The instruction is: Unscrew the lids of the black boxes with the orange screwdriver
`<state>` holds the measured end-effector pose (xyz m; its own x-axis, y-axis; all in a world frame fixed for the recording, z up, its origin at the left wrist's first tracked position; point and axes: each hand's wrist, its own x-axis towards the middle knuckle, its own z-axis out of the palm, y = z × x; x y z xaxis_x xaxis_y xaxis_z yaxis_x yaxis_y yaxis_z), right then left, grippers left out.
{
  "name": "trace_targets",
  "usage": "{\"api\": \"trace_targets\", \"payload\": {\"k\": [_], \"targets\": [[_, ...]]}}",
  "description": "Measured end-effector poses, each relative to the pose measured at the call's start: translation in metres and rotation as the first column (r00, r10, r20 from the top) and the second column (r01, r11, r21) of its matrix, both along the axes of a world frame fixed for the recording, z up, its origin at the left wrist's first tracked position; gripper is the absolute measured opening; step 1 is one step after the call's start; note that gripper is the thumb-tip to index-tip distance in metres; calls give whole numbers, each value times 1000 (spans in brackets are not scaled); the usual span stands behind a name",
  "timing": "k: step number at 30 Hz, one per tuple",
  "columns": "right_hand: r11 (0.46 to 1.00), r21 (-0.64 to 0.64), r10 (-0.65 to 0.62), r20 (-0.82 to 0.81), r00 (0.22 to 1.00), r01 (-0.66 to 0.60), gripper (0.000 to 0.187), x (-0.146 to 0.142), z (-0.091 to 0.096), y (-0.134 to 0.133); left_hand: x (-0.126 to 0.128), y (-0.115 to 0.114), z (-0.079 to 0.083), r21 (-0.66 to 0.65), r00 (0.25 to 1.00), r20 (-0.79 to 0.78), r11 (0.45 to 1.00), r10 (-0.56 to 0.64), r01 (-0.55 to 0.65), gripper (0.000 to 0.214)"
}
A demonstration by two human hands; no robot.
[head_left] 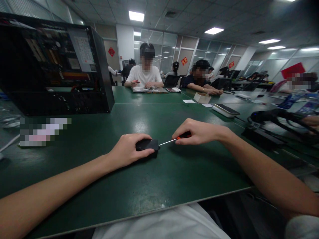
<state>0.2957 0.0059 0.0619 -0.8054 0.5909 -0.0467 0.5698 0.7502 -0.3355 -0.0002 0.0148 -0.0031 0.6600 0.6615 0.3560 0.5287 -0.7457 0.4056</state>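
On the green tabletop, my left hand grips a small black box between thumb and fingers. The box's exact kind cannot be made out. To its right, my right hand holds a screwdriver with a red and black handle. The thin metal shaft points left, and its tip meets or nearly meets the right end of the box, by a small dark part there. Part of the handle is hidden by my fingers.
An opened black computer case stands at the left, near a blurred packet. At the right lie a white device with a dark top, a small open box and black gear with cables. A person in white sits opposite.
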Motion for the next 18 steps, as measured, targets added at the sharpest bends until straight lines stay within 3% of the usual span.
{"api": "trace_targets", "payload": {"k": [12,18], "targets": [[998,-1,55,-202,978,-56,41,-23,-41,7,2,-1,-1,3,999,37,999,-33,33,42],[998,64,26,-194,981,-14,39,-14,-35,11,-10,6,7,-56,993,62,993,-101,104,49]]}}
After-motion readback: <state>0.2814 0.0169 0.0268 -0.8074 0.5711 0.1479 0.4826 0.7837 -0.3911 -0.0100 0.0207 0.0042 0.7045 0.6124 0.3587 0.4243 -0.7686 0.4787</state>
